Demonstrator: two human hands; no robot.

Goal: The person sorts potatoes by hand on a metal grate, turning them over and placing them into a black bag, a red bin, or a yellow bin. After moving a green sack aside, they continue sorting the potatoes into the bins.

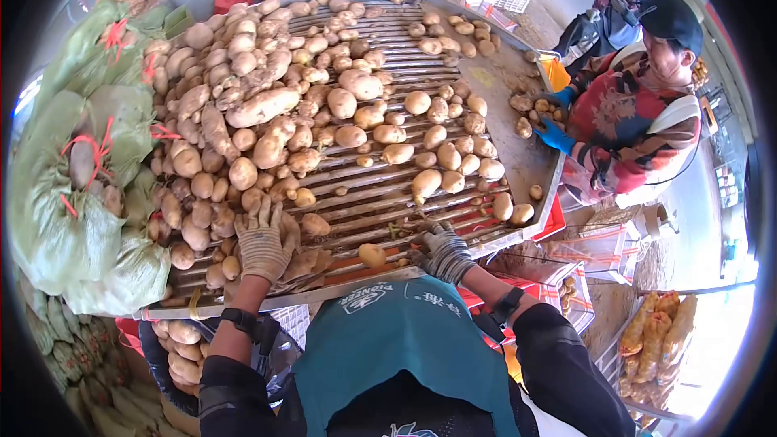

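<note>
My left hand point(265, 244), in a pale knitted work glove, lies with its fingers stretched over the near edge of a big heap of potatoes point(263, 109). Its fingertips touch potatoes, and a piece of brown, cardboard-like scrap lies beside the palm. My right hand point(447, 254), gloved alike, rests low over the slatted sorting table point(380, 202) close to its front rim, fingers apart and nothing visible in them. Between both hands a single small potato point(372, 256) sits on the slats. Bits of dirt and plant debris lie just beyond my right hand.
Green mesh sacks point(81, 186) tied in red crowd the left side. A co-worker in blue gloves point(554, 136) handles potatoes at the table's right end; another person's gloved hands show at the far edge. Below stand a lined container of potatoes point(182, 348) and crates point(595, 247).
</note>
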